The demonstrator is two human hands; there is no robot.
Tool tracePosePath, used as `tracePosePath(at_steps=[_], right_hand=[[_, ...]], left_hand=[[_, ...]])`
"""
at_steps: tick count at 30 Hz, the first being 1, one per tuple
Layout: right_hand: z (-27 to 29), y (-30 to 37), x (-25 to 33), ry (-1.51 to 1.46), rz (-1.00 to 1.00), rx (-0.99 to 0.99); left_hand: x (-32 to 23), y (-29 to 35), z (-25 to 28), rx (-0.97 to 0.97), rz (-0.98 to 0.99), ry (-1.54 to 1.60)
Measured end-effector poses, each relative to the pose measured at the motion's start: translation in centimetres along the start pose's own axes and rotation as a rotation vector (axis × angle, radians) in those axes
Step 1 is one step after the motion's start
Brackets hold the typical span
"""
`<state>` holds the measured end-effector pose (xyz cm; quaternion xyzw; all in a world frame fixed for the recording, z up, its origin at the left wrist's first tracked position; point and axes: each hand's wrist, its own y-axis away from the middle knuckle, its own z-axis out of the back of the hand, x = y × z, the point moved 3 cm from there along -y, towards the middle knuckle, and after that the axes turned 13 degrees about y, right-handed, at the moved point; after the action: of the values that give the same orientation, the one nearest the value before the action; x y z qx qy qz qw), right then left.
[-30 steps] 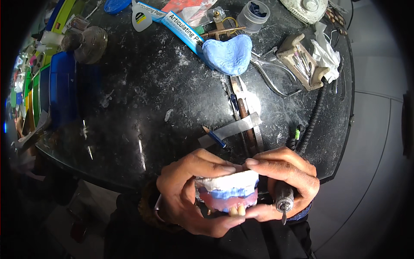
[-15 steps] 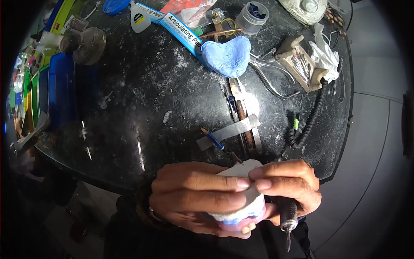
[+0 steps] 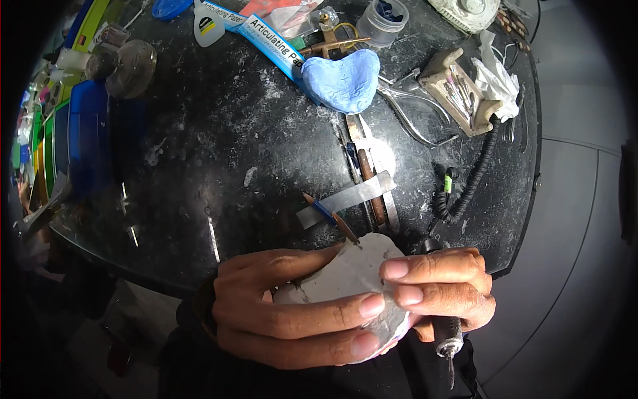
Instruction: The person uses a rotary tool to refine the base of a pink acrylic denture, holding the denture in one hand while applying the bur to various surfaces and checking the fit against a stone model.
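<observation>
A grey-white plaster dental model (image 3: 342, 272) is held low over the near edge of the table, its broad flat face turned up. My left hand (image 3: 279, 316) wraps around it from the left, with two fingers laid across the face. From the right, two fingertips of my right hand (image 3: 455, 286) press on the same face. The right hand also holds a dark dental handpiece (image 3: 448, 332), its thin bur pointing down toward me. A sliver of pink (image 3: 392, 346) shows at the model's lower edge; its underside is hidden.
Past the model lie a blue pencil (image 3: 321, 209), a grey strip (image 3: 362, 193) and several slim tools. Farther off are a blue dental cast (image 3: 342, 83), pliers (image 3: 425, 123), a bur holder (image 3: 455, 93) and a clear jar (image 3: 383, 26). The handpiece's coiled black cord (image 3: 482, 173) runs at right.
The plaster model has tipped so more of its flat face shows, and the yellowish teeth and most of the pink have gone from sight. My left hand has spread wider around it.
</observation>
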<state>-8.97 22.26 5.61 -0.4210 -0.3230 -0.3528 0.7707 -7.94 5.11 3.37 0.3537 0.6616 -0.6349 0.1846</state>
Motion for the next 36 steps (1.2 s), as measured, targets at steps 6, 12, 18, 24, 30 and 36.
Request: tracePosePath(at_steps=[6,12,18,24,30,36], right_hand=[[0.2,-0.3,-0.1,0.034,0.141,0.116],[0.1,-0.2,-0.1,0.076,0.157,0.112],[0.0,0.0,-0.3,0.074,0.154,0.081],[-0.2,-0.3,-0.4,0.078,0.158,0.077],[2.5,0.6,0.1,-0.073,-0.142,-0.044],[6.3,-2.5,-1.9,0.366,-0.221,-0.461]], left_hand=[[-0.5,-0.6,-0.5,-0.043,-0.035,-0.176],[-0.9,-0.5,-0.6,-0.016,-0.064,-0.297],[-1.1,-0.6,-0.2,0.102,-0.054,-0.364],[-1.3,-1.0,0.6,0.188,-0.045,-0.336],[-1.8,-1.1,2.1,0.143,0.164,-0.387],[-2.4,-1.3,3.1,0.061,0.201,-0.515]])
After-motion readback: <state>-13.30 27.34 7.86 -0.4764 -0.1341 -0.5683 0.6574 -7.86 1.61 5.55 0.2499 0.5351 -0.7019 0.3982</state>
